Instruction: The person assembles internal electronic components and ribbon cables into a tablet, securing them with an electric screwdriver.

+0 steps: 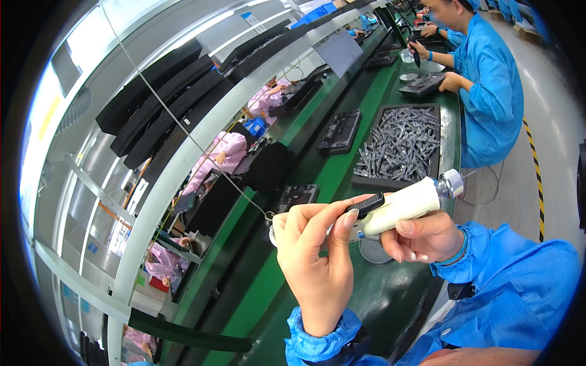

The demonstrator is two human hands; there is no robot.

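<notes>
Driver: a white electric screwdriver (400, 207) with a black lever, held level above the green bench (342, 165), tip toward 9 o'clock and silver cap toward 3 o'clock; lying flat, its tip end comes within reach of the other hand.
Right hand: the right hand (424, 238) cradles the body from below, fingers curled tight around it, steadying the tool from below.
Left hand: the left hand (314, 256) rises from 6 o'clock; thumb and fingertips are pressed together at the tip end, pinching something small there. What exactly is pinched I cannot tell, since the fingers cover it.
Cable: a thin wire (183, 131) runs from 11 o'clock down to a ring by the left knuckles, seemingly a hanger that carries the tool's weight.
Disc: a round mesh dish (374, 251) lies on the bench just under the driver, close for picking.
Tray: a black tray (400, 146) heaped with grey parts lies at 12 o'clock of the hands, within arm's reach.
Frames: dark panels (340, 131) lie spaced along the belt toward 12 o'clock.
Neighbour: a person in a blue coat (491, 85) at 1 o'clock works on another panel.
</notes>
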